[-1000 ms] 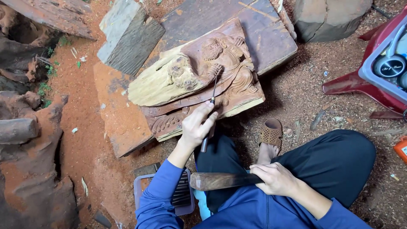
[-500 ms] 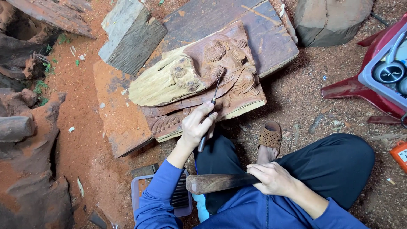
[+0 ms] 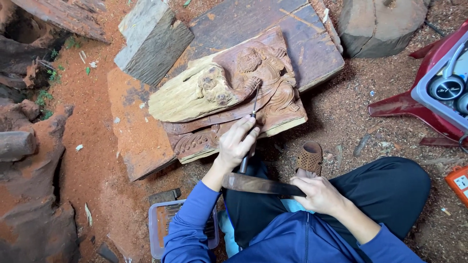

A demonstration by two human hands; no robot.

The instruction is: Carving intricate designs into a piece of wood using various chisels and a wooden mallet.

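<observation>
**Chisel set on the carved relief**

Chisel (image 3: 252, 109) sits pinched in the left hand (image 3: 236, 145), its tip on the carved wood panel (image 3: 253, 92) lying across the dark plank (image 3: 253, 22). Right hand (image 3: 319, 195) is wrapped tight around a wooden mallet (image 3: 258, 184) above the lap.
</observation>
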